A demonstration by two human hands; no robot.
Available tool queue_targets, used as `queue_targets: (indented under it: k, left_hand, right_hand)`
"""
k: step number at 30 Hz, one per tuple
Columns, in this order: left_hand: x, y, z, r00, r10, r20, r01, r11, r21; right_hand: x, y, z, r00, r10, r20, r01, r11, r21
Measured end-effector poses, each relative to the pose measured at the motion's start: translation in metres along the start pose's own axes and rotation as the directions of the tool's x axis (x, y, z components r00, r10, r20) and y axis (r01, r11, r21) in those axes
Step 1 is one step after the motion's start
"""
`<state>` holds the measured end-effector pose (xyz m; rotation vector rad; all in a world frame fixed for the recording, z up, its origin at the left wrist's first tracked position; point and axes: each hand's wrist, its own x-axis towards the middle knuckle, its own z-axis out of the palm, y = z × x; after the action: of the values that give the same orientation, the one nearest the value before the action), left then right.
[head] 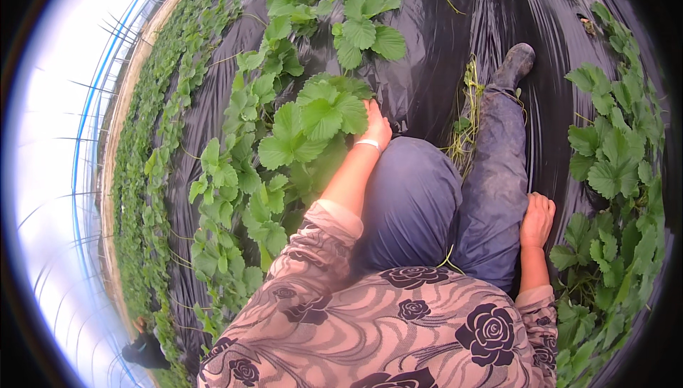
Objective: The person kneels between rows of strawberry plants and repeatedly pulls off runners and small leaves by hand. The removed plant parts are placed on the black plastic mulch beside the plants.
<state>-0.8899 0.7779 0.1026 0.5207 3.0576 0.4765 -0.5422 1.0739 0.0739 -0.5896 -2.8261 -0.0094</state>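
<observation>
My left hand reaches in at the edge of a leafy strawberry plant, beside my bent knee. Its fingertips are partly hidden by the leaves, so whether it grips anything does not show. My right hand rests low beside my outstretched leg, over the black plastic mulch; its fingers are close together and what lies under them is hidden. Pulled runners and stems lie in a loose heap between the mulch and my leg. A short green stem lies on my lap.
Rows of strawberry plants stand on the right, and more rows run along the left. My booted foot extends up the furrow. A person in dark clothing is far off at lower left, near the greenhouse's plastic wall.
</observation>
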Motion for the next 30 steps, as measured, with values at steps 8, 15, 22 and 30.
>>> queue_targets:
  k: [8, 15, 22, 30]
  left_hand:
    - [-0.011, -0.058, -0.068, 0.964, 0.248, -0.098, -0.259, 0.958, -0.12]
    - [0.005, -0.053, -0.099, 0.995, 0.098, 0.004, -0.098, 0.989, 0.111]
    - [0.004, -0.045, -0.088, 0.998, -0.006, 0.066, 0.013, 0.995, -0.1]
    - [0.025, -0.068, -0.058, 0.959, -0.229, 0.165, 0.282, 0.794, -0.539]
  right_hand:
    - [0.0, 0.001, 0.003, 0.999, 0.032, 0.028, -0.032, 0.999, 0.001]
    - [0.0, 0.001, 0.002, 0.999, 0.028, 0.033, -0.028, 1.0, 0.003]
    - [-0.001, 0.003, 0.004, 0.998, 0.036, 0.044, -0.036, 0.999, 0.0]
    - [-0.001, 0.002, 0.004, 0.998, 0.04, 0.052, -0.039, 0.999, -0.009]
